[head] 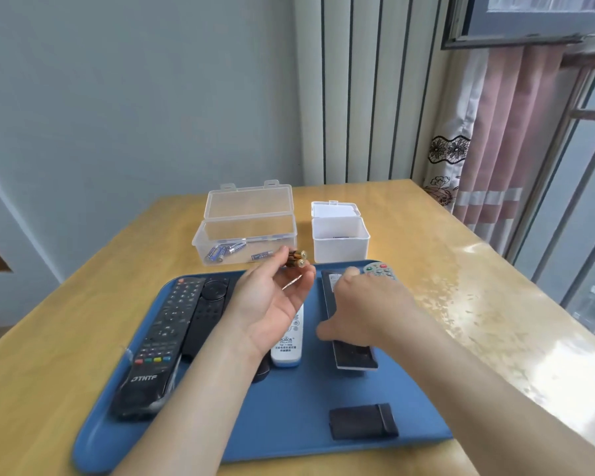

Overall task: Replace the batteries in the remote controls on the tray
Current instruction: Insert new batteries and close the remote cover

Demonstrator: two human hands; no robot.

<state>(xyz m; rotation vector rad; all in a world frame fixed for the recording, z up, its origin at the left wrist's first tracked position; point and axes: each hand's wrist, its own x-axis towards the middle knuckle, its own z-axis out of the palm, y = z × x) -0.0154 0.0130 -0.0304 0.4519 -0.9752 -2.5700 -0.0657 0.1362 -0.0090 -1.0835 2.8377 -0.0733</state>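
On the wooden tabletop (409,228) lies a blue tray (289,424) carrying several remote controls. The left hand (272,300) hovers palm-up above the tray's middle, its fingertips pinching two gold-ended batteries (296,258). The right hand (368,304) presses down on a dark remote (352,355) that lies face-down on the right half of the tray, fingers spread along its back; whether it truly grips the remote I cannot tell. A black battery cover (363,422) sits loose near the tray's front edge. At the left lie a long black remote (155,345) and a slimmer black one (207,314) side by side, with a white remote (287,341) partly under the left wrist. A grey remote (380,270) peeks out beyond the right hand. Behind the tray stand an open clear box (244,228) holding blue batteries (224,251), and a white box (339,235) beside it.
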